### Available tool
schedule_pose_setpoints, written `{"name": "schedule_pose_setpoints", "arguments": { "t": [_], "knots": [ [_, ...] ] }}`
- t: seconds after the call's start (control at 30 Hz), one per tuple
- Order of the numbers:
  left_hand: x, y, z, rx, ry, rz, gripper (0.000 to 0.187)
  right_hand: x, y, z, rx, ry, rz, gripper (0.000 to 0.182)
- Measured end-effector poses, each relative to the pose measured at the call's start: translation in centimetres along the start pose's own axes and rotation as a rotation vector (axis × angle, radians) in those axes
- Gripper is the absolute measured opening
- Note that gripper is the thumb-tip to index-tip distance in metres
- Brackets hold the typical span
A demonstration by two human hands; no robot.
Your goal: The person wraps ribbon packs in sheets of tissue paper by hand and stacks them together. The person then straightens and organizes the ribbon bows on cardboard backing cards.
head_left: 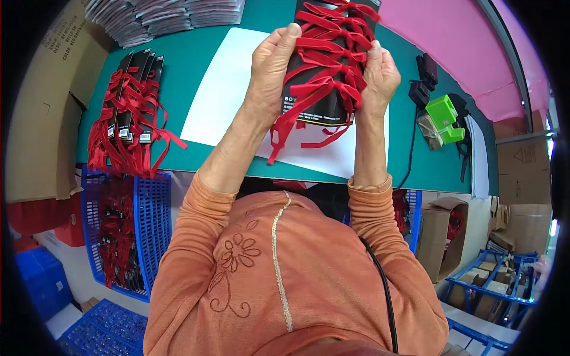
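Between my two hands is a black card of red ribbon bows (329, 77), held up above the table with its bows facing me. My left hand (272, 65) pinches the card's left edge, thumb on the front. On the opposite edge, my right hand (379, 74) grips it the same way. Loose red ribbon tails hang past the card's lower end. Beneath it lies a white sheet (217, 89) on the green tabletop (184, 53). A pile of similar black cards with red bows (130, 110) rests to the left, some ribbons drooping over the table's front edge.
Stacked plastic-wrapped packs (166, 15) stand at the back left, by a large cardboard box (44, 113). A green tape dispenser (445, 118) and black devices (423, 80) sit at right. Below the table, a blue crate (151, 219) holds more red bows.
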State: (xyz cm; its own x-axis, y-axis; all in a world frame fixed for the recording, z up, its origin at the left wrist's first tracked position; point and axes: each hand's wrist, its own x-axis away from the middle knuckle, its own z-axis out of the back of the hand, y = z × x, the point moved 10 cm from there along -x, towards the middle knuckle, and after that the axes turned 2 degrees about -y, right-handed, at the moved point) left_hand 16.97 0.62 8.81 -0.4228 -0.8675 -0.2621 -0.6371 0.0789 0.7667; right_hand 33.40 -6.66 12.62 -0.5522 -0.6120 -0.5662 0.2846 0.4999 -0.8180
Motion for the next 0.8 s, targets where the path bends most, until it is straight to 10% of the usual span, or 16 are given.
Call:
{"name": "schedule_pose_setpoints", "arguments": {
  "t": [0.3, 0.8],
  "knots": [
    [0.8, -2.1, 1.5, 0.01, 0.127, 0.166, 0.036, 0.4, 0.5, 0.1, 0.251, 0.02, 0.065, 0.026],
    [-0.7, 1.6, 4.1, -0.142, 0.09, -0.091, 0.03, 5.3, 4.9, -2.2, 0.173, -0.239, -0.475, 0.031]
  ]
}}
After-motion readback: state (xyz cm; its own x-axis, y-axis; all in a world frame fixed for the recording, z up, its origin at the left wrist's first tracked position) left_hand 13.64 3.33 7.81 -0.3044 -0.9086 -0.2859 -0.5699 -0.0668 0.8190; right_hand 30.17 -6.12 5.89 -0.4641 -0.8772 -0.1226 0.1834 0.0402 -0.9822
